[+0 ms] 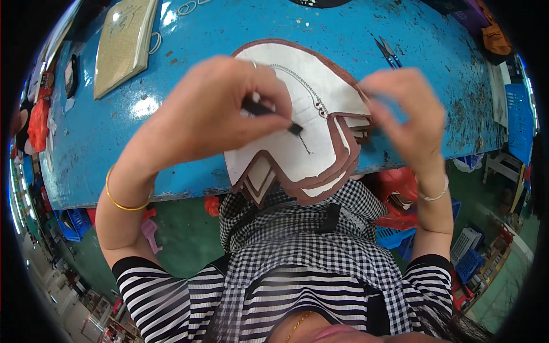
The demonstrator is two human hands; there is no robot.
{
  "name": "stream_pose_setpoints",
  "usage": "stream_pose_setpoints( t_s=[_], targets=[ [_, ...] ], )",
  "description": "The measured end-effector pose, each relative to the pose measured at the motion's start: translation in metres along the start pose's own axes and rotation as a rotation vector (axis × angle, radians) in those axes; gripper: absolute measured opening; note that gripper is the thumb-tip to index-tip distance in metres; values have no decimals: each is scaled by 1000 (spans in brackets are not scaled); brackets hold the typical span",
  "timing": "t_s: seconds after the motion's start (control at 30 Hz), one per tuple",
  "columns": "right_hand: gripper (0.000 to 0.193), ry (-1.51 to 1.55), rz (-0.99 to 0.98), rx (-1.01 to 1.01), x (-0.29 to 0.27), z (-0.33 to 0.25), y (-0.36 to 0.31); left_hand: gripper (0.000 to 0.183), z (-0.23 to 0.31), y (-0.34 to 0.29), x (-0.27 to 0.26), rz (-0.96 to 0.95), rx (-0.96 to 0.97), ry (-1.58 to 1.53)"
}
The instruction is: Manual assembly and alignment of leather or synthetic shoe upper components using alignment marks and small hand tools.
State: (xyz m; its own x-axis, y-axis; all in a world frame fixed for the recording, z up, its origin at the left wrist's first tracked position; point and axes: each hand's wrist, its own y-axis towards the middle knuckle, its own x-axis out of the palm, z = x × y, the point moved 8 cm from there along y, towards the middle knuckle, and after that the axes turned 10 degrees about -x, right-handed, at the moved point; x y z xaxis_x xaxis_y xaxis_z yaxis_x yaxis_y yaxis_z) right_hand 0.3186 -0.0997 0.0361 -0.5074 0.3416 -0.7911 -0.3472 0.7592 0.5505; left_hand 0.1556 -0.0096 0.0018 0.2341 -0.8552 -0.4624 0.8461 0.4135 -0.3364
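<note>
A stack of shaped white pieces with brown edges [286,163] lies at the table's front edge, overhanging it. A thin dark chain-like line [303,84] curves over the top piece, with small dark round bits at its lower end. Over the left part of the stack, my left hand [229,108] is closed on a small black stick-like object [295,129]. Below its tip runs a short dark chain-like strip [306,145]. My right hand [406,108], blurred, is beside the stack's right edge, thumb and forefinger pinched; whatever is between them is too small to make out.
Small scissors or snips [389,53] lie at the far right of the blue table [189,171]. A gold-coloured book [123,46] and a dark phone-like object [71,76] are at the left. Under the table at right sit a red bag [397,194] and a blue basket [394,237].
</note>
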Motion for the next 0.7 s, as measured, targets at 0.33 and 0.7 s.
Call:
stream_pose_setpoints(
  t_s=[0.33, 0.7],
  targets=[
    [33, -109, -359, 690, 1, 110, -67, 11, 5, 31, 7, -56, 95, 255],
    [17, 594, -310, 145, 21, 18, -5, 16, 1, 26, 11, 2, 86, 309]
  ],
)
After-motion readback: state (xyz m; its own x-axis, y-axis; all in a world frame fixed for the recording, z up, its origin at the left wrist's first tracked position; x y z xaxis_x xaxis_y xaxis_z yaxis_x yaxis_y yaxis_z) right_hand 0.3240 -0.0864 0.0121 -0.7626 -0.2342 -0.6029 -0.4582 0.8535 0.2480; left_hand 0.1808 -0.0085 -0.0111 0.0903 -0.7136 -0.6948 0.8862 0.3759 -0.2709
